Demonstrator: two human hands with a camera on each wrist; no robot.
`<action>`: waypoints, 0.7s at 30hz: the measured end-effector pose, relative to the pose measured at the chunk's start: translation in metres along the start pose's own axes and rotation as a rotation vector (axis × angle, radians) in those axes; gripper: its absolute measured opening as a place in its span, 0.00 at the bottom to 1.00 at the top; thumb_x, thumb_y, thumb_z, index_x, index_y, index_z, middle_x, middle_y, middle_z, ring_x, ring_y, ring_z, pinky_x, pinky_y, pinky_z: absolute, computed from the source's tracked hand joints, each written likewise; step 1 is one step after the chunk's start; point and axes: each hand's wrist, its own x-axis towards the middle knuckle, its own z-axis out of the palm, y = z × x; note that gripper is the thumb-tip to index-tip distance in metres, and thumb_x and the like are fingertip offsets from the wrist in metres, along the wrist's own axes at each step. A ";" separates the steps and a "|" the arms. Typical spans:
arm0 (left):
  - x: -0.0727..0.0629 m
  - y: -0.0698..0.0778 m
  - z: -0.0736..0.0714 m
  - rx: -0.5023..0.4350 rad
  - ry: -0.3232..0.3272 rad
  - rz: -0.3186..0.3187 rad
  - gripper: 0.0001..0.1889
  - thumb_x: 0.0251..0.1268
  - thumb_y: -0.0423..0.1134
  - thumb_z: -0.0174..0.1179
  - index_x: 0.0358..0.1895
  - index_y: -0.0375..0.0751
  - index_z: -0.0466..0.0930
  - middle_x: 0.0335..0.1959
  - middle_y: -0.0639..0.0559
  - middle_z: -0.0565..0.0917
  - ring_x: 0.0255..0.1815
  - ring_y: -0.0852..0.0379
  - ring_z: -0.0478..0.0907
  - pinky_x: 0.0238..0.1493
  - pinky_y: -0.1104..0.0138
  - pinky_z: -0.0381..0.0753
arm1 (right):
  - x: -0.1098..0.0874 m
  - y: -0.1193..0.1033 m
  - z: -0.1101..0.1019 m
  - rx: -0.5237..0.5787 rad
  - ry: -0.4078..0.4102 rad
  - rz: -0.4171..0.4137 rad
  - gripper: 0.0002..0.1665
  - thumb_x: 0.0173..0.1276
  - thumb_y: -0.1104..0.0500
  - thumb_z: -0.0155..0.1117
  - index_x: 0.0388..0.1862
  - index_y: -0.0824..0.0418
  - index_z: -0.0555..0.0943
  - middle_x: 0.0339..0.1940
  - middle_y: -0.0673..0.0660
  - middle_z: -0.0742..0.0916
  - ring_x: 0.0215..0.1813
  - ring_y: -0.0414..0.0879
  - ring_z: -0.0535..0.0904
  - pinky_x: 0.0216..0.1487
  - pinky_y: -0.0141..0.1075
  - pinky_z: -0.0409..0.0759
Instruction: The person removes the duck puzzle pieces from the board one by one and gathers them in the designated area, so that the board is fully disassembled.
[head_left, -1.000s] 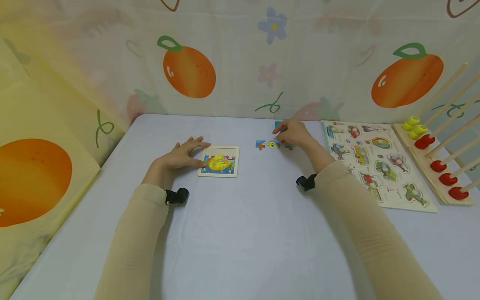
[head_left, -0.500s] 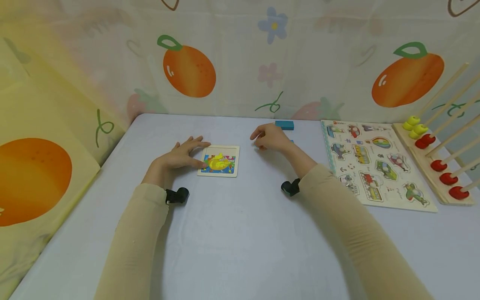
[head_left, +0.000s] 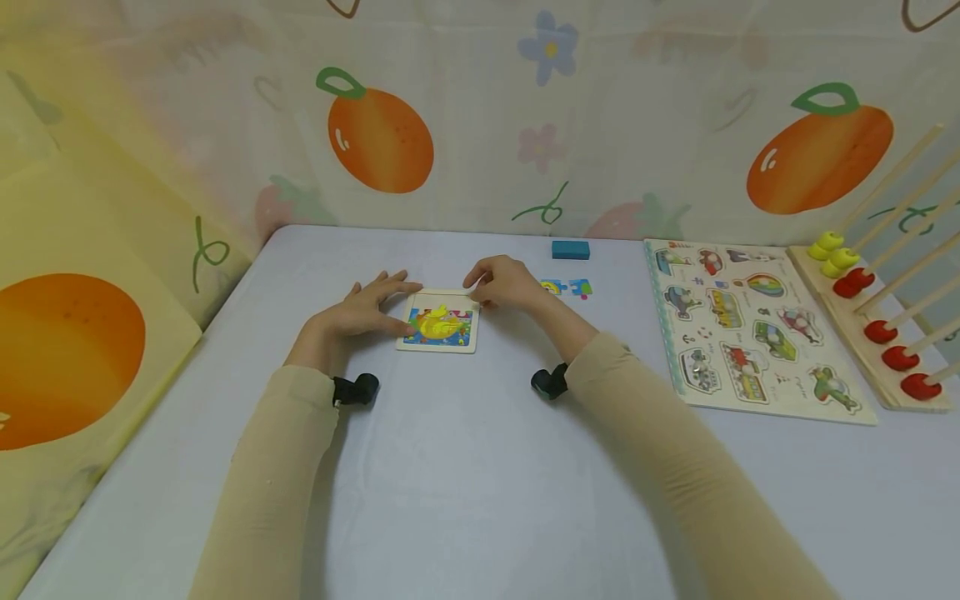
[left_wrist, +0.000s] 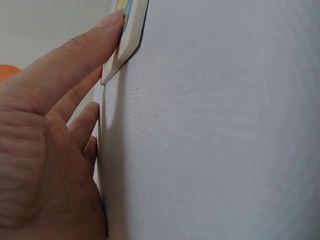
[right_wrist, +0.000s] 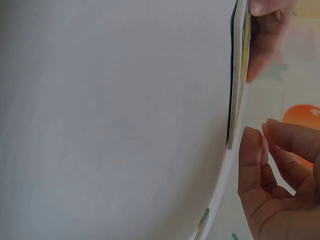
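A small square jigsaw tray [head_left: 438,349] lies on the table, with a yellow duck picture [head_left: 438,326] filling most of it and a bare strip along its far side. My left hand [head_left: 358,312] rests at the tray's left side, fingers spread, its thumb pressing the near left corner of the picture. Over the tray's far right corner, my right hand [head_left: 506,285] pinches a small puzzle piece between thumb and fingertips, the piece almost wholly hidden by the fingers. In the right wrist view, the right hand's thumb and fingertips [right_wrist: 252,137] meet beside the tray edge.
Two loose puzzle pieces [head_left: 567,288] lie right of my right hand. Behind them is a blue block [head_left: 571,250]. A vehicle picture board [head_left: 708,333] and a wooden peg stand [head_left: 873,342] with red and yellow beads stand at the right. A printed curtain [head_left: 480,125] hangs behind the table.
My right hand has moved left from the loose pieces to the tray's far right corner, taking the leftmost piece along. The left hand has stayed on the tray.
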 end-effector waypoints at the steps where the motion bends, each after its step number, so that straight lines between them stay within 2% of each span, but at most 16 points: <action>1: 0.000 0.000 0.000 0.002 0.001 -0.002 0.41 0.57 0.47 0.66 0.76 0.51 0.61 0.84 0.46 0.43 0.84 0.42 0.27 0.78 0.38 0.19 | 0.000 -0.002 0.002 0.001 -0.002 -0.004 0.13 0.67 0.61 0.63 0.50 0.60 0.83 0.34 0.55 0.81 0.29 0.43 0.76 0.31 0.25 0.76; 13: -0.005 0.004 -0.003 -0.009 -0.011 0.025 0.40 0.59 0.47 0.66 0.76 0.51 0.60 0.84 0.44 0.43 0.84 0.40 0.27 0.77 0.36 0.19 | 0.002 -0.023 0.023 0.016 -0.089 -0.050 0.14 0.67 0.62 0.63 0.51 0.62 0.82 0.35 0.55 0.81 0.30 0.42 0.77 0.32 0.24 0.79; 21: -0.005 0.002 -0.003 -0.015 -0.012 0.025 0.40 0.60 0.48 0.66 0.76 0.52 0.60 0.84 0.45 0.43 0.84 0.41 0.27 0.77 0.37 0.18 | 0.003 -0.031 0.033 0.015 -0.139 -0.083 0.16 0.64 0.65 0.63 0.51 0.63 0.82 0.34 0.54 0.80 0.31 0.43 0.76 0.33 0.24 0.79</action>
